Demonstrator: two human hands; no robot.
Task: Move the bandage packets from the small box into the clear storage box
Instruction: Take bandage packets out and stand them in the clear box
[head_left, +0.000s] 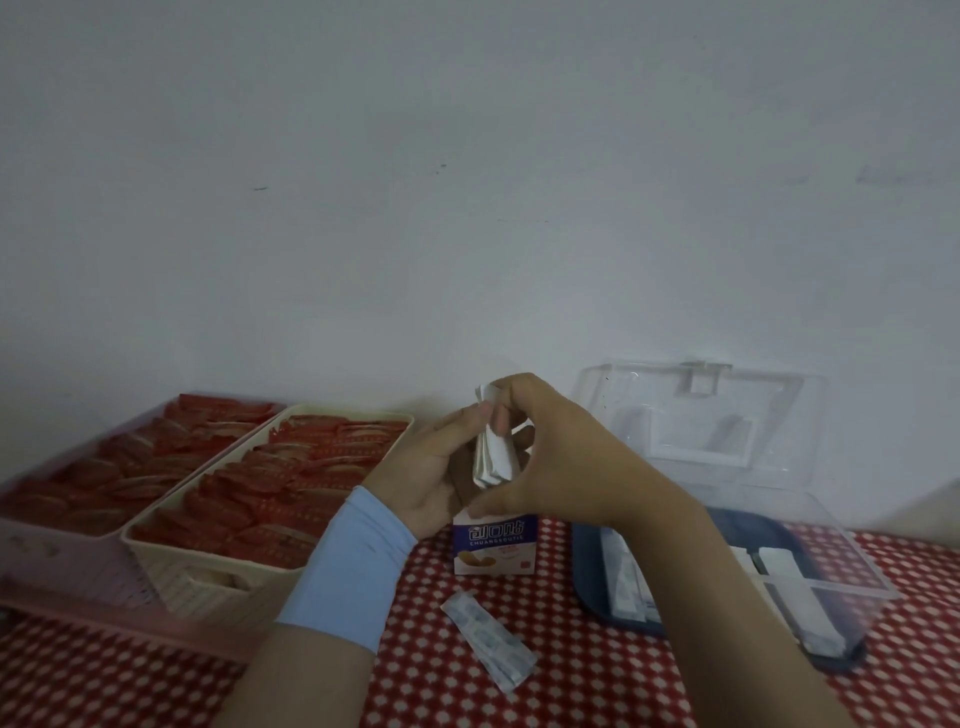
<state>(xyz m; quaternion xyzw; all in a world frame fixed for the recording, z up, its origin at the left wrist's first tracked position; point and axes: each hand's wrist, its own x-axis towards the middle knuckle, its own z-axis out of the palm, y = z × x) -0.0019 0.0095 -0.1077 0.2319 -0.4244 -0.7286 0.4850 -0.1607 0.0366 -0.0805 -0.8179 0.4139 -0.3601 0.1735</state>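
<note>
A small purple-and-white bandage box (494, 545) stands upright on the red checked cloth. Just above it both hands hold a stack of white bandage packets (492, 457). My left hand (441, 467), with a light blue wristband, cups the stack from the left. My right hand (550, 452) pinches its top and right side. One loose bandage packet (488, 638) lies flat on the cloth in front of the box. The clear storage box (831, 582) sits to the right, lid raised against the wall, with white packets inside.
Two trays packed with red packets stand at the left: a pink one (67, 577) and a cream basket (218, 577). A white wall rises right behind the table. The red checked cloth (597, 675) covers the table surface.
</note>
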